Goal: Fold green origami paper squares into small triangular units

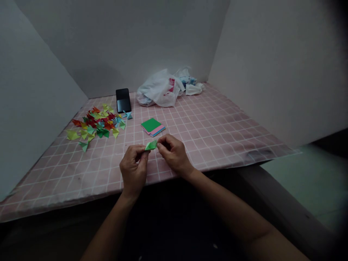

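Both hands pinch a small folded green paper piece just above the near edge of the pink checked table. My left hand grips its left end with closed fingers. My right hand grips its right end, fingers curled. Behind the hands lies a small stack of square coloured papers with a green sheet on top. Further left, a heap of several folded paper triangles in red, green, yellow and blue spreads over the table.
A black phone leans upright at the back. White plastic bags lie at the back corner. Grey partition walls close in the table at the left, back and right. The floor shows at the right.
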The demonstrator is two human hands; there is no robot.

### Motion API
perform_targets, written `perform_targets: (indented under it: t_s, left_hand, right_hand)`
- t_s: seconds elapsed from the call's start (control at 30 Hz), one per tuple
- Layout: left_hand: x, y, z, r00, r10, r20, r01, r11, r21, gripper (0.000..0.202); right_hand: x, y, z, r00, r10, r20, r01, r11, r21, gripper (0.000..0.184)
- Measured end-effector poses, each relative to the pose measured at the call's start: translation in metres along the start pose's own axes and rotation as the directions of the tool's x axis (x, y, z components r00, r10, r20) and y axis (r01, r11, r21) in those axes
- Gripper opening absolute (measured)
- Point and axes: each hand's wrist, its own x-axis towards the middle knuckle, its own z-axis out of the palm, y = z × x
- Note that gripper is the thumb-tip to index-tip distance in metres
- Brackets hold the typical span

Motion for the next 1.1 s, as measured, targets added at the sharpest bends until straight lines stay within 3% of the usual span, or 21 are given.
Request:
perform_targets:
  t_s: [0.13, 0.3, 0.43, 0.53, 0.63, 0.7, 0.9, 1.0, 1.1]
  left_hand:
    - [-0.0007, -0.0003, -0.0005, 0.999, 0.032, -0.015, -0.032, 0.999, 0.012, 0.009]
    - [0.0004, 0.0, 0.0003, 0.998, 0.066, 0.005, -0.066, 0.996, 0.057, 0.01]
    - [0.0009, 0.0005, 0.0008, 0.999, 0.051, 0.019, -0.052, 0.997, 0.048, 0.01]
    - [0.0008, 0.0011, 0.0004, 0.999, 0.028, 0.023, -0.029, 0.999, 0.045, 0.009]
    - [0.0008, 0.0014, -0.0001, 1.0, 0.017, 0.025, -0.018, 0.999, 0.046, 0.009]
    - [0.0009, 0.0013, -0.0004, 0.999, 0.027, 0.02, -0.028, 0.998, 0.058, 0.009]
    - [-0.001, 0.0008, 0.0008, 0.993, 0.105, 0.047, -0.109, 0.988, 0.106, 0.01]
    - [-0.0019, 0.0017, 0.0018, 0.987, 0.15, 0.064, -0.157, 0.98, 0.119, 0.014]
    - [-0.0021, 0.0038, 0.0025, 0.976, 0.206, 0.069, -0.214, 0.967, 0.14, 0.017]
  right_hand:
    - [0.0003, 0.0009, 0.0013, 0.989, 0.145, 0.035, -0.149, 0.976, 0.159, 0.009]
    - [-0.0013, -0.0007, 0.0033, 0.989, 0.142, 0.035, -0.145, 0.984, 0.106, 0.007]
    - [-0.0031, 0.0002, 0.0041, 0.997, 0.08, 0.008, -0.081, 0.992, 0.097, 0.008]
    - [-0.0039, 0.0008, 0.003, 0.999, -0.043, 0.001, 0.042, 0.995, 0.087, 0.011]
    - [-0.0037, -0.0003, 0.0011, 0.987, -0.161, 0.017, 0.161, 0.987, 0.016, 0.02]
    - [-0.0035, -0.0018, 0.0003, 0.985, -0.173, 0.023, 0.174, 0.984, -0.036, 0.022]
    - [-0.0037, -0.0044, 0.001, 0.996, -0.088, -0.006, 0.088, 0.994, -0.068, 0.006]
    - [-0.003, -0.0015, 0.0015, 0.999, 0.048, -0.021, -0.047, 0.999, 0.027, 0.01]
    - [-0.0007, 0.0024, 0.001, 0.987, 0.154, 0.038, -0.158, 0.975, 0.157, 0.017]
